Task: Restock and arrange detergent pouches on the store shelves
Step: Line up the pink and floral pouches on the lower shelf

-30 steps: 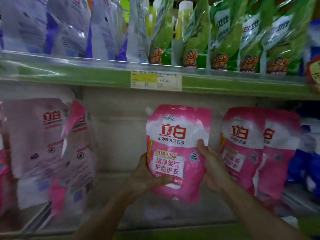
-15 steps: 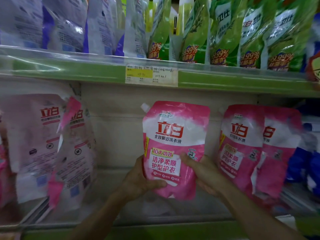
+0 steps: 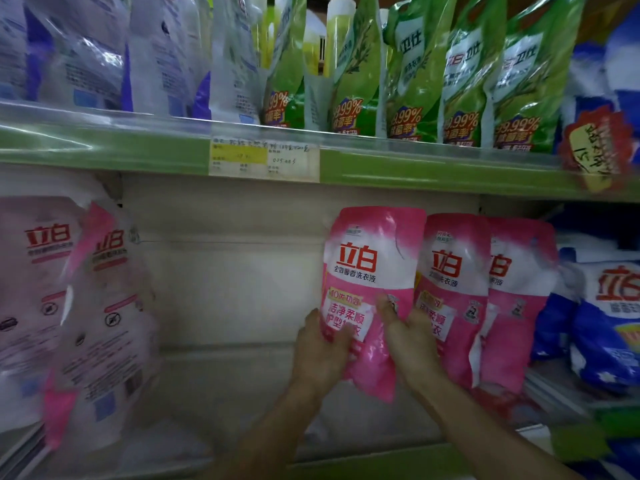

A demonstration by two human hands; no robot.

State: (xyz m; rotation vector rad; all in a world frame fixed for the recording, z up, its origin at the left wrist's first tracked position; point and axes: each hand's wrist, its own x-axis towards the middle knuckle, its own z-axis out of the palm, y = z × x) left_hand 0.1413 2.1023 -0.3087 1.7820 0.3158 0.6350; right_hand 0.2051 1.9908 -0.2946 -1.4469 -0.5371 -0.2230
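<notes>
With the left hand (image 3: 320, 351), clamping the left edge of a pink pouch (image 3: 372, 268), thumb on its front; with the right hand (image 3: 412, 344), clamping the right edge. Held upright between the fingers (image 3: 385, 308), touching two more pink pouches (image 3: 453, 271) just right of them.

Big red 立白 on the pink pouch (image 3: 372, 258), right above the fingers (image 3: 386, 308), with 全效馨香洗衣液 printed under it. At the fingers themselves: 10大功效, then 洁净柔顺. Just right of the fingers, the next pink pouch (image 3: 450, 271) repeats 立白. High above them, the green pouches (image 3: 412, 81) show 卫仕 and 99.99%. The shelf tag (image 3: 263, 161) faintly reads 005403. Far right of the fingers, the blue bag (image 3: 613, 306) says 立白.
</notes>
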